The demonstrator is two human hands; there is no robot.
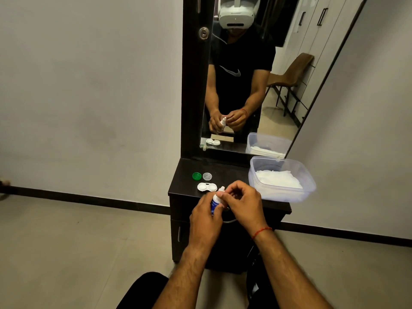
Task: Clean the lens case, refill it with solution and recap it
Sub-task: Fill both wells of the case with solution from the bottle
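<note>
A white two-well lens case (pixel 207 187) lies uncapped on the dark dresser top (pixel 231 175). Its green cap (pixel 196 176) and clear cap (pixel 207 176) sit just behind it, side by side. My left hand (pixel 206 216) grips a small white solution bottle (pixel 216 200) with a blue label, held upright just in front of the case. My right hand (pixel 242 202) has its fingers curled at the bottle's white top, pinching the cap. The bottle's lower part is hidden by my left hand.
A clear plastic tub (pixel 282 194) with white tissues stands at the right of the dresser top. A tall mirror (pixel 249 74) rises behind and reflects the person, the case and a brown chair. The dresser's front edge lies under my hands, with a drawer handle below.
</note>
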